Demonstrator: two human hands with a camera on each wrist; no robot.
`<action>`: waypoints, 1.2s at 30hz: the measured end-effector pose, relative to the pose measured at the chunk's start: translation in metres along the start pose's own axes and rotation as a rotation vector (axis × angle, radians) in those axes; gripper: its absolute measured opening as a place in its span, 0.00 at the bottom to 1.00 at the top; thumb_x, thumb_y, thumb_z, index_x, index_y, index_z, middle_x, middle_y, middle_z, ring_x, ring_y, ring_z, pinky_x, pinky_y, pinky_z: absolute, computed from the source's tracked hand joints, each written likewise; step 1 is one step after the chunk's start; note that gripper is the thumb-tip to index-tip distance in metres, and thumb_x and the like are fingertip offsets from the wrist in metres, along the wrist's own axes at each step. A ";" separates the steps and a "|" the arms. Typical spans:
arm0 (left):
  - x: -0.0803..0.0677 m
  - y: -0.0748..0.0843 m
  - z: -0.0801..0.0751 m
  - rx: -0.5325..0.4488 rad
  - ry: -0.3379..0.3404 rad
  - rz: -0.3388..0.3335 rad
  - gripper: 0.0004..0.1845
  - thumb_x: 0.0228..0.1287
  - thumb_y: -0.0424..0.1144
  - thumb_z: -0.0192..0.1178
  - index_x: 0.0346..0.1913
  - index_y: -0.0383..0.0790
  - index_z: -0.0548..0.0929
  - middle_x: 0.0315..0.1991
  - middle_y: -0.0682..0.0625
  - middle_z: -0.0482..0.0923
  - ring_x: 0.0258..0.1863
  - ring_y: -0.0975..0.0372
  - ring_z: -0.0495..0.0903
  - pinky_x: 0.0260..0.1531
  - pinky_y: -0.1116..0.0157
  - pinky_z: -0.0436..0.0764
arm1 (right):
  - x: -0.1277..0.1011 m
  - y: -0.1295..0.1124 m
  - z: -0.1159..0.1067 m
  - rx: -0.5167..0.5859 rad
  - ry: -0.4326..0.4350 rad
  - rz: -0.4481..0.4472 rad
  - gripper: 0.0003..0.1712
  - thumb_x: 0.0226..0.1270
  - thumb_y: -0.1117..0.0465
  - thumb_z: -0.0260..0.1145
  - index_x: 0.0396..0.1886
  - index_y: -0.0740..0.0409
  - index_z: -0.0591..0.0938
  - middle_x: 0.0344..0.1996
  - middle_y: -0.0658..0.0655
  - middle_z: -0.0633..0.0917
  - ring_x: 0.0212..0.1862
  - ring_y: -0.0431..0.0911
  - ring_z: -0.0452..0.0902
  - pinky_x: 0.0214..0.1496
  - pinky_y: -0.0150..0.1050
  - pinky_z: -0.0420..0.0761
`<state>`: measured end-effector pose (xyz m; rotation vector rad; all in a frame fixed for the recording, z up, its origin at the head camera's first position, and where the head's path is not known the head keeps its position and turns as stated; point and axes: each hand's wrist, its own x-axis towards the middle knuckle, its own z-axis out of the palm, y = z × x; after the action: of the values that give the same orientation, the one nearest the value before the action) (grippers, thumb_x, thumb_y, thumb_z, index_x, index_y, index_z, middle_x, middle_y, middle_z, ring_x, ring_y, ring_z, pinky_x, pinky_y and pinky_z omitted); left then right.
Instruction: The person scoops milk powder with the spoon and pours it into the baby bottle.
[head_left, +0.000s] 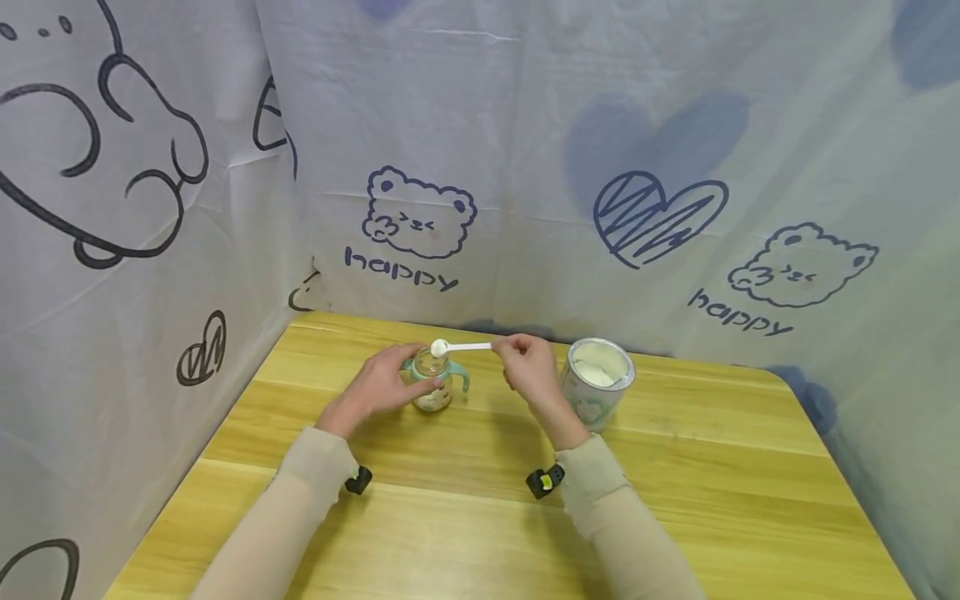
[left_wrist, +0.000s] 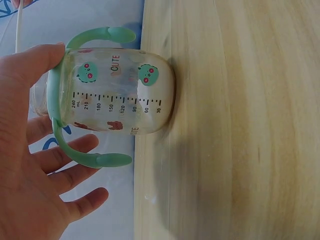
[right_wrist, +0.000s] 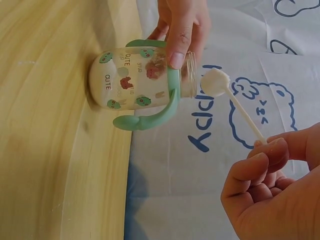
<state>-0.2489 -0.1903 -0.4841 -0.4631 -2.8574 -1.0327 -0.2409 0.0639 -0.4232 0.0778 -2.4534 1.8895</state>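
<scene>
A clear baby bottle with green handles and printed measuring marks stands upright on the table, its mouth uncovered and some whitish contents at the bottom. My left hand holds it around the neck, thumb on the green collar. Between thumb and forefinger, my right hand pinches the handle of a white scoop. White powder fills the scoop, which is held level just above the bottle's mouth. To the right of that hand stands an uncovered can with pale powder inside, partly behind the right wrist.
The wooden table has its back edge against a white cloth printed with bears and hearts. Another cloth wall rises along the left side. Each wrist wears a black strapped device.
</scene>
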 end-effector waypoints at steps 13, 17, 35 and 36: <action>0.001 -0.002 0.001 -0.006 -0.009 0.001 0.44 0.65 0.64 0.70 0.77 0.43 0.72 0.73 0.39 0.75 0.71 0.43 0.75 0.73 0.40 0.73 | -0.002 0.001 0.005 -0.075 0.011 -0.056 0.16 0.77 0.55 0.66 0.47 0.63 0.90 0.19 0.48 0.78 0.20 0.40 0.69 0.23 0.34 0.71; 0.002 -0.004 0.001 0.008 -0.006 0.004 0.45 0.65 0.65 0.69 0.77 0.43 0.72 0.73 0.39 0.75 0.71 0.43 0.75 0.73 0.41 0.73 | -0.003 0.002 0.009 -0.122 0.026 -0.100 0.14 0.78 0.55 0.67 0.45 0.62 0.90 0.20 0.47 0.77 0.20 0.40 0.66 0.25 0.34 0.69; 0.004 -0.005 -0.002 0.006 -0.013 0.003 0.44 0.65 0.65 0.69 0.77 0.44 0.72 0.73 0.40 0.75 0.72 0.43 0.75 0.73 0.41 0.73 | -0.002 0.009 0.015 -0.242 0.054 -0.401 0.11 0.78 0.57 0.67 0.43 0.60 0.89 0.21 0.52 0.78 0.20 0.40 0.65 0.24 0.31 0.67; 0.004 -0.005 -0.002 0.006 -0.013 0.004 0.44 0.65 0.65 0.69 0.77 0.44 0.72 0.73 0.40 0.75 0.72 0.43 0.75 0.73 0.41 0.73 | -0.002 0.010 0.015 -0.251 0.055 -0.412 0.11 0.78 0.57 0.67 0.43 0.61 0.89 0.21 0.53 0.79 0.20 0.40 0.65 0.24 0.31 0.67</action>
<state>-0.2546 -0.1936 -0.4850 -0.4772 -2.8690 -1.0242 -0.2400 0.0517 -0.4365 0.4733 -2.3822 1.3917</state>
